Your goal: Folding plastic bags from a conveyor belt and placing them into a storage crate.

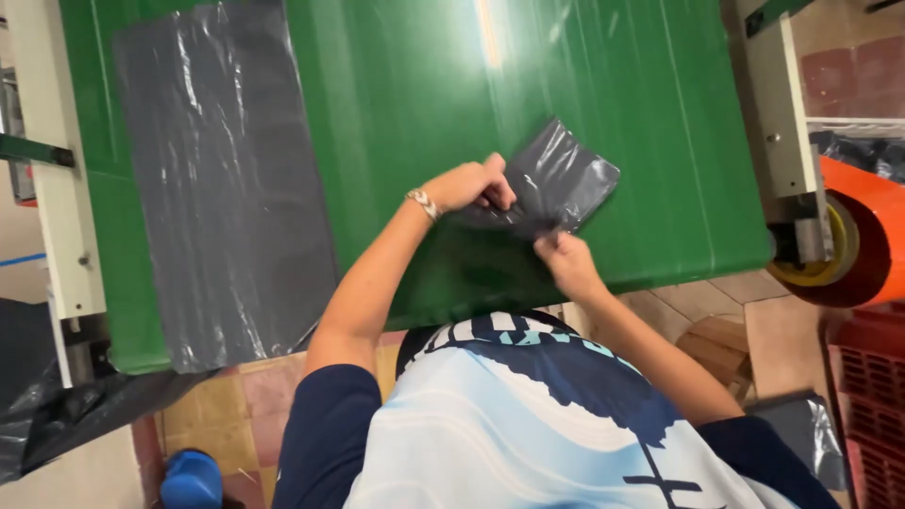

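The folded grey plastic bag (556,179) lies flat on the green tabletop (424,104), near the tabletop's front edge and directly ahead of the person's torso. It is folded down to a compact, roughly square packet, set at an angle so that one corner points away from the person and its near corner lies between the two hands.

The left hand (471,186) rests on the packet's left edge. Its fingers are curled together and pinch the plastic at that edge; a bracelet (423,203) sits on the wrist. The right hand (564,256) is at the packet's near corner, just below and to the right of the left hand. Its fingers are closed on the corner of the bag, with the forearm extending back over the tabletop's front edge.

Both hands are in contact with the packet, so neither is markedly nearer. The bulk of the packet lies to the right of the left hand and ahead of the right hand, on the side away from the person.

Well to the left of the left hand, a large unfolded grey plastic sheet (217,188) lies spread flat, its long axis running from the far edge to the near edge and slightly overhanging the front. Well to the right of the right hand, beyond the tabletop's side, an orange roll (872,240) is mounted on a white frame (787,123). A blue cap (191,479) lies on the tiled floor (226,405) below.
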